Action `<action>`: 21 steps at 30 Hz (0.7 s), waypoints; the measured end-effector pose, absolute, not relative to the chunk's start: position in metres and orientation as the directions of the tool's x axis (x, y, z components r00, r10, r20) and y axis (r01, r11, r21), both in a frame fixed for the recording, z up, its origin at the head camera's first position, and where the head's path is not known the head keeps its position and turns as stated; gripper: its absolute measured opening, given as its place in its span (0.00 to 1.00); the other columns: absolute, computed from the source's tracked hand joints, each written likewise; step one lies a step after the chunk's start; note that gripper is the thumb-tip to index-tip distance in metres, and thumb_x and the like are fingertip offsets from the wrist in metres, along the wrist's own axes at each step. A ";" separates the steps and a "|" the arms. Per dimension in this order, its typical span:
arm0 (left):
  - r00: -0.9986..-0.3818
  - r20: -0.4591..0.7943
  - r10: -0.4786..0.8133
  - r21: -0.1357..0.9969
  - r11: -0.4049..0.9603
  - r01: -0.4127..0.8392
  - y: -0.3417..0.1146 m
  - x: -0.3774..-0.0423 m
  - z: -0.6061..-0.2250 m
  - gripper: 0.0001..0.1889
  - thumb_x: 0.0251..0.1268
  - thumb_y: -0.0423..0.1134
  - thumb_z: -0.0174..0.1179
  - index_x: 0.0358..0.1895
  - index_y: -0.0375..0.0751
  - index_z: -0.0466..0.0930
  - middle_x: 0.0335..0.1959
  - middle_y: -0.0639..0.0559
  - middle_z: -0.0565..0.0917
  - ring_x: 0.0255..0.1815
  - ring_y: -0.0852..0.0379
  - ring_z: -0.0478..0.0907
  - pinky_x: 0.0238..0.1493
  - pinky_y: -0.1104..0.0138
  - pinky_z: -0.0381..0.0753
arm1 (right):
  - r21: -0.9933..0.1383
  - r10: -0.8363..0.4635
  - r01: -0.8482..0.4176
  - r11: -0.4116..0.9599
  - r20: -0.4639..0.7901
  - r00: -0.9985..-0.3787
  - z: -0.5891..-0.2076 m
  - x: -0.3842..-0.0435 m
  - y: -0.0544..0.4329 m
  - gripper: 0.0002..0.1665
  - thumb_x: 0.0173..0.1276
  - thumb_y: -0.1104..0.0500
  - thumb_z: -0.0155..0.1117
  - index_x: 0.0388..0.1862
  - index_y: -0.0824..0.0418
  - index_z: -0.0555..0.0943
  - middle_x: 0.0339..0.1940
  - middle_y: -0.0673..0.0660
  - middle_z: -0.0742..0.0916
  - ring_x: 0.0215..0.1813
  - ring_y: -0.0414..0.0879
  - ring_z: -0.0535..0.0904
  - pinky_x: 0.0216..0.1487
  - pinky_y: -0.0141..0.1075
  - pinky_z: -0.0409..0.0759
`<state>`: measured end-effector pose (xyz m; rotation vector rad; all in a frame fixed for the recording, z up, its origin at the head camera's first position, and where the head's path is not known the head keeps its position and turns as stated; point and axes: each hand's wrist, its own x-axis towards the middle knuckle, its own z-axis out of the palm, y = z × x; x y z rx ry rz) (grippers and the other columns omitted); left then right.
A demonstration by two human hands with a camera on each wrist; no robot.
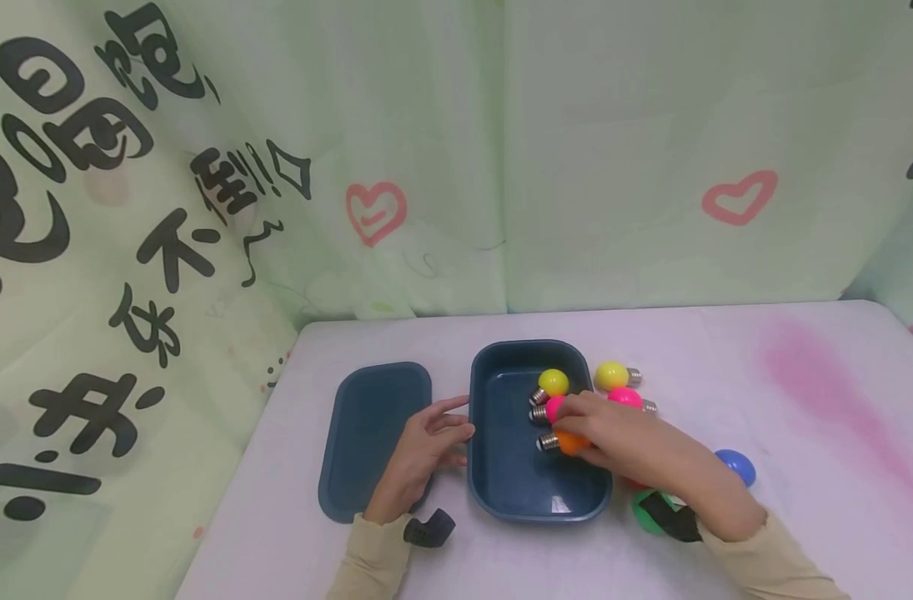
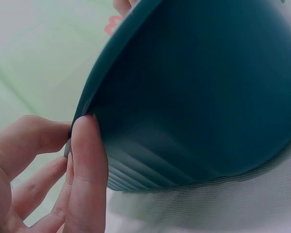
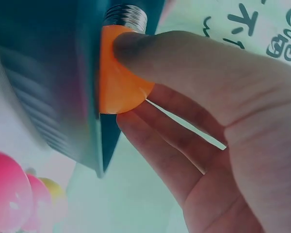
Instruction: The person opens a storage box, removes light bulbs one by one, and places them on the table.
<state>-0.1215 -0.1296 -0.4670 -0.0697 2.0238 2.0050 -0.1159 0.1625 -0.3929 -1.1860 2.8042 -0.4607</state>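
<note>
A dark blue rectangular container [image 1: 501, 487] stands before me. At its left edge, my left hand [image 1: 429, 437] pinches the rim [image 2: 92, 85] between its fingertips. Inside the container's right half, my right hand [image 1: 614, 425] holds an orange light bulb [image 3: 121, 73] between thumb and fingers, its metal screw base pointing left in the head view. Just beyond it in the container lie a pink bulb [image 1: 553, 408], partly covered by my right hand, and a yellow bulb [image 1: 553, 382].
A flat dark blue lid [image 1: 373, 417] lies left of the container. Outside its right side are another yellow bulb [image 1: 610, 376], another pink bulb [image 1: 625, 397], a blue bulb [image 1: 737, 467] and a green bulb [image 1: 646, 512] partly under my right wrist. A curtain [image 1: 591, 167] hangs behind the table.
</note>
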 end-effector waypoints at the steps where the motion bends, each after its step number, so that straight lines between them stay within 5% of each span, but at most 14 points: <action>1: -0.957 -0.238 0.169 0.971 0.029 -0.236 -0.130 -0.122 -0.467 0.28 0.61 0.39 0.69 0.66 0.47 0.76 0.48 0.44 0.84 0.41 0.56 0.83 0.34 0.65 0.87 | -0.289 -0.709 -0.694 0.659 0.068 -0.702 -0.391 -0.115 0.164 0.19 0.55 0.61 0.78 0.48 0.57 0.86 0.45 0.51 0.83 0.48 0.47 0.79 0.43 0.37 0.87; 21: -0.956 -0.240 0.170 0.971 0.049 -0.235 -0.130 -0.122 -0.468 0.28 0.61 0.41 0.69 0.66 0.47 0.76 0.49 0.44 0.84 0.42 0.55 0.83 0.36 0.65 0.87 | -0.238 -0.668 -0.683 0.691 0.154 -0.728 -0.369 -0.104 0.199 0.26 0.50 0.65 0.81 0.50 0.56 0.86 0.50 0.53 0.82 0.51 0.49 0.80 0.44 0.39 0.87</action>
